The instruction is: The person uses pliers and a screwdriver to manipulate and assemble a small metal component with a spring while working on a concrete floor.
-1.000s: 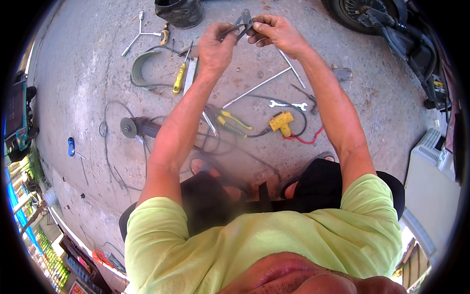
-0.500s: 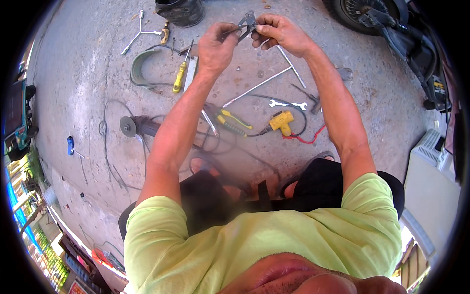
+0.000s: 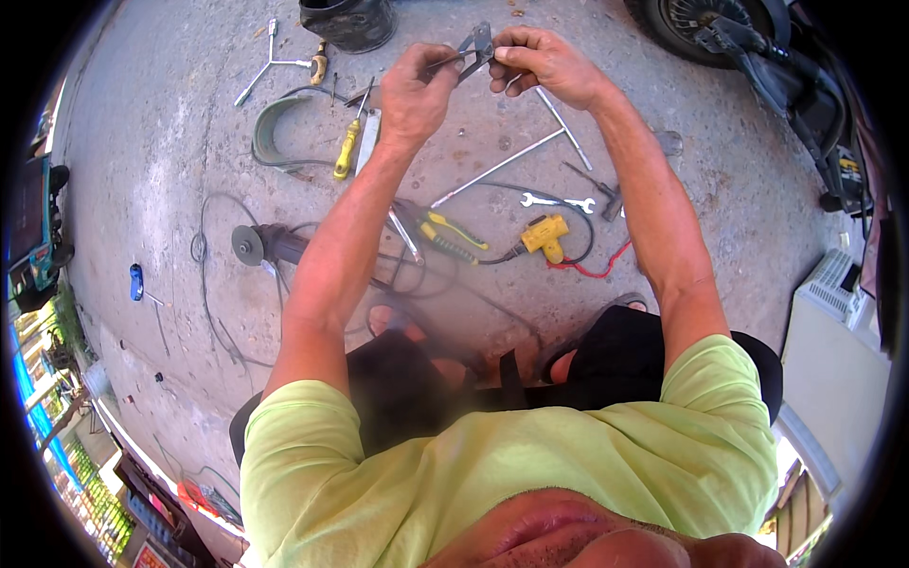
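Observation:
A small dark metal bracket (image 3: 482, 42) with angled arms is held up between my two hands, at the far side of the work area. My left hand (image 3: 418, 87) is closed, its thumb and fingers pinching the bracket's left arm. From the other side, my right hand (image 3: 547, 64) pinches the bracket's right edge between thumb and fingertips. Below the hands on the concrete lie a T-handle wrench (image 3: 516, 168), a yellow-handled screwdriver (image 3: 348, 150) and a flat metal bar (image 3: 367, 142), partly hidden by my left forearm.
An angle grinder (image 3: 270, 244), pliers (image 3: 450, 237), a yellow plug connector (image 3: 543, 237), and an open-end wrench (image 3: 557, 203) lie near my feet among loose cables. A black bucket (image 3: 348, 24) and a Y-shaped socket wrench (image 3: 273, 64) are farther off. A motorbike wheel (image 3: 705, 26) stands far right.
Both hands stay almost in place, still holding the bracket; it has shifted and tilted only very slightly.

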Demonstrator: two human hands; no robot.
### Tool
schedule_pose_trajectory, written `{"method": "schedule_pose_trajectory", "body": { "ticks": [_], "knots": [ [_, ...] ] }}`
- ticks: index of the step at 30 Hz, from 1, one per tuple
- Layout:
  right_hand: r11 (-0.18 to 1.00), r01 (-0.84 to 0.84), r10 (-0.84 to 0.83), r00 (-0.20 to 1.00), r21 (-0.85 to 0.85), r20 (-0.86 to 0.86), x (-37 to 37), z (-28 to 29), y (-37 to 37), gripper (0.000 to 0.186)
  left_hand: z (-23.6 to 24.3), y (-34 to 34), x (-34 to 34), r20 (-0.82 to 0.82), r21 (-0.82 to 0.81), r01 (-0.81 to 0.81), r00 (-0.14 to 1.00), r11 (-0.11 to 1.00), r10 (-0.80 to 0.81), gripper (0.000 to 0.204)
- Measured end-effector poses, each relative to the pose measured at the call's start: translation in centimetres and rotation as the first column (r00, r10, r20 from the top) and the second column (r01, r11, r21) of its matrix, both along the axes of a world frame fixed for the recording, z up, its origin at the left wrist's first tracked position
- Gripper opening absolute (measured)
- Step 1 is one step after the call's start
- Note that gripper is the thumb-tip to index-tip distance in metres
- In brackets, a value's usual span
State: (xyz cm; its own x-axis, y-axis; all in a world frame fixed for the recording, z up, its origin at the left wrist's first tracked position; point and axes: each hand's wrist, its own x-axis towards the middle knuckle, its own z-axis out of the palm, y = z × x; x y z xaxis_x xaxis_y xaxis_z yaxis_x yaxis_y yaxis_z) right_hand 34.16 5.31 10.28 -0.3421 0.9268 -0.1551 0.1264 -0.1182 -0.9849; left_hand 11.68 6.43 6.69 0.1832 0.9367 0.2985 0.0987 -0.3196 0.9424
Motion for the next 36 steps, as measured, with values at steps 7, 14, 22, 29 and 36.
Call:
{"method": "schedule_pose_trajectory", "body": {
  "ticks": [7, 14, 22, 29, 36],
  "knots": [
    [1.0, 0.018, -0.017, 0.999, 0.016, -0.039, -0.5, 0.4, -0.4, 0.032, 0.5, -0.2, 0.1, -0.054, -0.018, -0.023, 0.998, 1.0, 0.022, 0.016],
    [0.958, 0.286, -0.275, 0.944, 0.035, -0.181, -4.0, -1.0, -1.6, 0.037, 0.6, -0.2, 0.7, -0.023, -0.167, -0.108, 0.994, 0.98, 0.106, 0.018],
    [0.761, 0.648, -0.632, 0.737, -0.016, -0.241, -7.5, -1.7, -1.9, 0.034, 0.1, -0.9, 1.4, 0.073, -0.159, -0.049, 0.995, 0.986, 0.061, 0.019],
    [0.821, 0.569, -0.56, 0.82, 0.058, -0.115, -4.0, -2.2, 0.0, 0.031, 0.0, 1.2, 0.0, -0.06, -0.017, 0.085, 0.995, 0.996, -0.085, 0.024],
    [0.864, 0.499, -0.5, 0.866, 0.068, 0.014, -3.8, -1.9, -0.4, 0.031, 3.6, 2.0, -1.5, 0.171, -0.445, 0.295, 0.955, 0.846, -0.243, 0.034]
  ]
}}
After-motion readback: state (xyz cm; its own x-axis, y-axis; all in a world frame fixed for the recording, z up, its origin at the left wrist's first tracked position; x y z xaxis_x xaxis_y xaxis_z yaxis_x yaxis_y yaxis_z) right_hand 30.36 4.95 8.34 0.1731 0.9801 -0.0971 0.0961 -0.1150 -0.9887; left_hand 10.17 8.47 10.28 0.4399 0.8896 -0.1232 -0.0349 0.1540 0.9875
